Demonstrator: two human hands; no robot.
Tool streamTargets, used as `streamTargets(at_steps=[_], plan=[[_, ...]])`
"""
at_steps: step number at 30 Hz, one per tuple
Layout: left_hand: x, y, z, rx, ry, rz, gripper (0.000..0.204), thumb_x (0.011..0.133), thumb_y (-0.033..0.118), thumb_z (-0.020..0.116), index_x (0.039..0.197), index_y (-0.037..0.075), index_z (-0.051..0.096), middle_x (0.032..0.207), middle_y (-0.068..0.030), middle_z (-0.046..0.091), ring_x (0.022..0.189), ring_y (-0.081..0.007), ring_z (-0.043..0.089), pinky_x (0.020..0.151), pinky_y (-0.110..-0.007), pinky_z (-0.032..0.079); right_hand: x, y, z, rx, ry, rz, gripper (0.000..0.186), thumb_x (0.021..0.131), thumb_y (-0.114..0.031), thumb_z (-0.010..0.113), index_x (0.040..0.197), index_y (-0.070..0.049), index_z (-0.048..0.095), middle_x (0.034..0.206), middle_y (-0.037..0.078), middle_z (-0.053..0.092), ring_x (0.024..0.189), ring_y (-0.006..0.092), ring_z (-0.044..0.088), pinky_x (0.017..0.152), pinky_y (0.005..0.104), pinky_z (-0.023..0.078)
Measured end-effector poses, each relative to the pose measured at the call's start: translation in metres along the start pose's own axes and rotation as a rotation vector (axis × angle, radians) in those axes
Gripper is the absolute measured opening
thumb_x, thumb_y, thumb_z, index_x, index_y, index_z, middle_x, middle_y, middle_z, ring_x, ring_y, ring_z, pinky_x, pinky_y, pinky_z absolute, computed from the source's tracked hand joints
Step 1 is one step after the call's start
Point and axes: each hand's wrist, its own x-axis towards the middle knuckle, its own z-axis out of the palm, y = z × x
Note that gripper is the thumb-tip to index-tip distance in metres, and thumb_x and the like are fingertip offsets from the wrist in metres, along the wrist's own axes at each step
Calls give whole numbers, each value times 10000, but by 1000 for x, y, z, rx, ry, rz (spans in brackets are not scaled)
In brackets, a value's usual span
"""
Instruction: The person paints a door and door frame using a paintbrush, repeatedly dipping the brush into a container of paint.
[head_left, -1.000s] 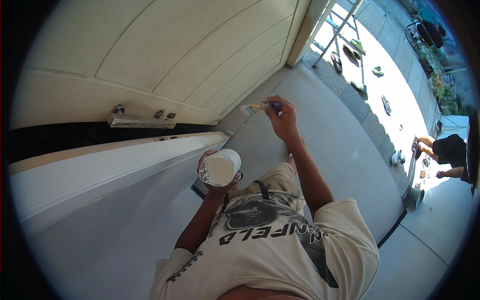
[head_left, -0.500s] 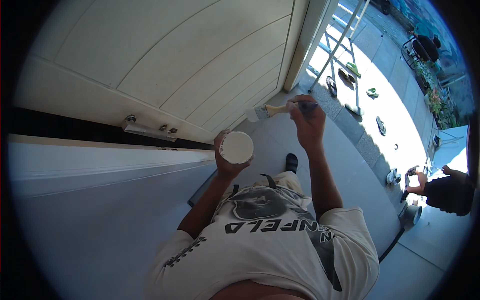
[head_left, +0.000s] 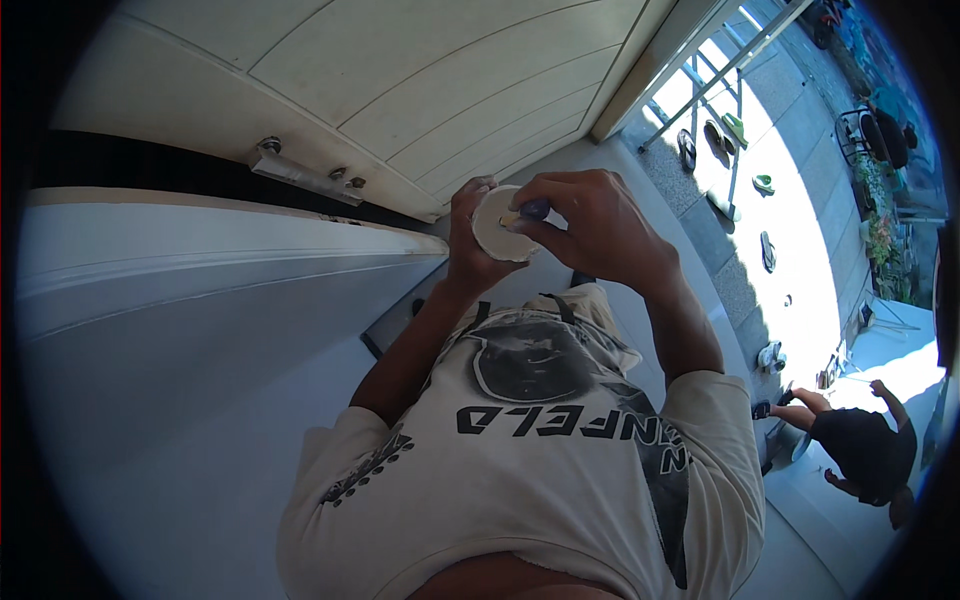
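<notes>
My left hand [head_left: 466, 230] is wrapped round a small round tub of cream-coloured paint [head_left: 494, 238], its open top facing up at me. My right hand [head_left: 608, 222] reaches over the tub from the right and pinches a paintbrush [head_left: 536, 209] by its dark-tipped handle. The brush points down into the tub, so its bristles are hidden. Just beyond both hands stands a cream panelled door [head_left: 480, 80] with a metal handle plate [head_left: 305, 178] on it.
A white ledge-like panel edge [head_left: 220, 230] runs in from the left. A metal ladder [head_left: 735, 65] stands outside the doorway, among several sandals and slippers [head_left: 721, 140]. At the right, a person in dark clothes [head_left: 865, 445] walks beside a metal pot [head_left: 790, 442].
My right hand has brought the paintbrush leftward from beside the door and lowered it into the tub. The person at the right has moved further into the picture.
</notes>
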Motion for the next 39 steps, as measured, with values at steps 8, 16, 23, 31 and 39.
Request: streamTargets(at_steps=[8,16,23,31,39], plan=[[-10,-1,-4,-40,-13,-87,1139,522,291,1005,1426,90,342,1428,-212,405,1324,-390,447,1099,-512,404,1,-3,15,-168,-120,96,165,848,-156,787,992,-84,746,884,91,764,794,236,749,783,369,568],[-12,4,-6,9,34,-62,1127,506,188,986,1422,85,337,1430,-206,398,1338,-382,439,1114,-501,395,-1,-1,24,-146,-104,100,165,849,-185,734,979,-85,752,809,116,736,766,287,718,756,415,552],[-17,4,-10,-11,87,-140,1104,493,134,967,1406,68,350,1408,-201,411,1317,-378,458,1108,-484,400,-8,4,16,38,150,83,202,833,-110,815,1006,-39,740,768,80,720,547,106,591,508,248,417],[-15,7,-12,59,101,-138,1031,545,141,950,1388,48,363,1369,-197,434,1287,-370,478,1087,-475,418,-15,7,23,96,247,104,202,838,-95,809,1021,-45,741,755,42,707,538,55,522,497,242,383],[-11,15,-12,21,82,-143,1001,606,180,953,1387,30,345,1344,-185,438,1247,-319,513,1056,-445,449,-13,-3,28,20,300,62,207,840,-124,813,1010,-33,739,762,74,703,565,101,558,532,265,428]])
